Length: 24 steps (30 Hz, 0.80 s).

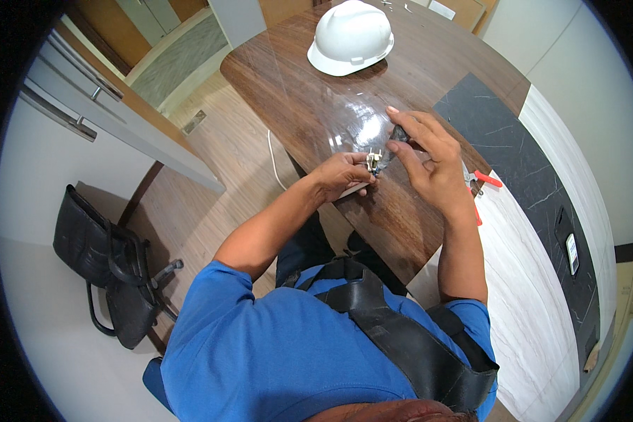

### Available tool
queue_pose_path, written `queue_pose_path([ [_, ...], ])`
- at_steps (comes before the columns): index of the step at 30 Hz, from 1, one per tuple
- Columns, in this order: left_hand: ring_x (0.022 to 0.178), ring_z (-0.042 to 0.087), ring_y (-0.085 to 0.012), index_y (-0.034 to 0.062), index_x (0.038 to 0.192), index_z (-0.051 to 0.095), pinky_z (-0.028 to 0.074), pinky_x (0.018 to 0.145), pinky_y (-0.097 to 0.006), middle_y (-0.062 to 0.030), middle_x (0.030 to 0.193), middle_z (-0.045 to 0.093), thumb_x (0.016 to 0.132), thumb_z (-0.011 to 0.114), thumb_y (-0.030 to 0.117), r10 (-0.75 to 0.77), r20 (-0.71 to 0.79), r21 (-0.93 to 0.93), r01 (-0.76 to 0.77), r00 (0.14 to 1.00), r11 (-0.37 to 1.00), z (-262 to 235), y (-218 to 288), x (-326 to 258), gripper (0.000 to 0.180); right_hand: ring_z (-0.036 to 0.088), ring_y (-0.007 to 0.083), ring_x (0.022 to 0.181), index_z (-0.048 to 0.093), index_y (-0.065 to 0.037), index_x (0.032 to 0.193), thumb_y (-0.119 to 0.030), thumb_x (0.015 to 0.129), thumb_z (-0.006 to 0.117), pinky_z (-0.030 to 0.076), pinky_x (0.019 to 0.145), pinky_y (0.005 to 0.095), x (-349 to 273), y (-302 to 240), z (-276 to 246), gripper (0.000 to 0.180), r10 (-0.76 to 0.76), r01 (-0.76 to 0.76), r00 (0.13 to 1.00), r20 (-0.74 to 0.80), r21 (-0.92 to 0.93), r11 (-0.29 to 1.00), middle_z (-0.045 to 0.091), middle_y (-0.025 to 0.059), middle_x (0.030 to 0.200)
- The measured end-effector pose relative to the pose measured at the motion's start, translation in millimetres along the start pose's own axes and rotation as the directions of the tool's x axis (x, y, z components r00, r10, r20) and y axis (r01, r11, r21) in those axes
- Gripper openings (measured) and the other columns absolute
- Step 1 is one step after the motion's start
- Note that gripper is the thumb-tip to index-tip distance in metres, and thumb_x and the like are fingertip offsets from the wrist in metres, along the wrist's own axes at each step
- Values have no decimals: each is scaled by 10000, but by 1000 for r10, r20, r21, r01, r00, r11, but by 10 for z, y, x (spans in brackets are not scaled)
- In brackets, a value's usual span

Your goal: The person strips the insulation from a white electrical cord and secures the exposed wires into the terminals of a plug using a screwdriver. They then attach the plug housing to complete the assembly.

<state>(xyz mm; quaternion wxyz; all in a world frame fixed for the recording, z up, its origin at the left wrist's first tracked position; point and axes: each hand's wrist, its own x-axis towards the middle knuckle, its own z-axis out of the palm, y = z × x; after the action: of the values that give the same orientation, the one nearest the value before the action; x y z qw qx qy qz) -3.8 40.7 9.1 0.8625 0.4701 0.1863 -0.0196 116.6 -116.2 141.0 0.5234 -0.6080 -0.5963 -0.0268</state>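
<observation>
My left fingers (356,160) are clamping a small cream fitting (374,161) over the table (397,225), near its left edge; my right fingers (416,125) are pinching a dark piece (399,134). I am judging the fitting light, stiff and fragile, best gripped by its body.

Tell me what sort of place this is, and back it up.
Likely an office or meeting room: there's a large table with a glossy brown wood-grain surface and a black padded armchair. The white domed hard hat suggests it may double as a worksite.
</observation>
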Motion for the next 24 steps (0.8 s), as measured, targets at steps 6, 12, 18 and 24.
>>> queue_pose_path([
  [6, 787, 685, -140, -11, 1223, 594, 579, 620, -240, -77, 954, 692, 821, 695, -27, -5, 1, 6, 5, 1000, 1000, -14, -17, -3, 415, 687, 251, 900, 662, -136, 1291, -50, 829, 764, 559, 757, 354, 4, -19, -4, 481, 26, -26, 1000, -8, -74, 997, 669, 157, 1073],
  [12, 782, 683, -135, -2, 1231, 595, 584, 623, -237, -80, 977, 694, 827, 688, -29, -6, -7, 10, 6, 1000, 1000, 5, -5, 6, 415, 682, 262, 936, 662, -123, 1279, -45, 835, 756, 562, 767, 354, -4, -5, -66, 461, 57, -53, 997, 47, -85, 995, 660, 159, 1109],
  [18, 786, 682, -137, -1, 1237, 592, 587, 633, -241, -80, 982, 695, 826, 687, -36, -16, -10, -1, 16, 1000, 1000, -3, 0, -1, 424, 685, 267, 927, 669, -124, 1264, -57, 819, 777, 565, 747, 350, 17, -47, -9, 463, 31, -31, 1000, 3, -49, 998, 664, 152, 1091],
  [24, 807, 690, -150, -9, 1235, 585, 586, 632, -245, -92, 1002, 703, 828, 687, -42, -10, -12, 3, 10, 1000, 1000, -26, -18, 32, 421, 689, 266, 956, 659, -113, 1279, -42, 831, 760, 570, 792, 356, 3, -9, -73, 465, 97, -92, 992, 78, -64, 994, 667, 157, 1126],
])
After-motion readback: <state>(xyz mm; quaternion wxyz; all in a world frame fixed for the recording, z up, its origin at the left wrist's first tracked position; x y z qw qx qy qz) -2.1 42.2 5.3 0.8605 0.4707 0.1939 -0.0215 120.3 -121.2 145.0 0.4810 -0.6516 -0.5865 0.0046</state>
